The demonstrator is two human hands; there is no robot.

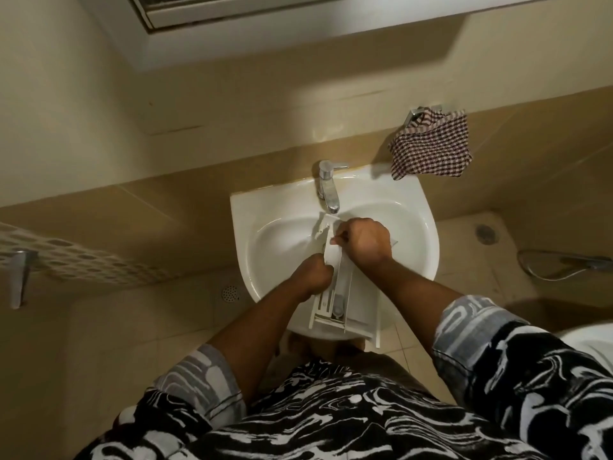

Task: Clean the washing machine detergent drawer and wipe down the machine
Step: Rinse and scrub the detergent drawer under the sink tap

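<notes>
Head view, the only one you had, looked straight down on a white basin at the centre of the frame, with the detergent drawer lying across its near rim. Its long axis ran from the lower centre up toward the tap, the front panel end overhanging the basin edge nearest your body. Your left hand was curled closed against the drawer's left side, about midway along. Your right hand sat further up, closed over the far end under the spout, pinching what looked like a white insert or cloth; which, I cannot tell. Whether water ran was unclear. A checked cloth hung at the upper right, nearer your right hand for the wiping, I judge.
</notes>
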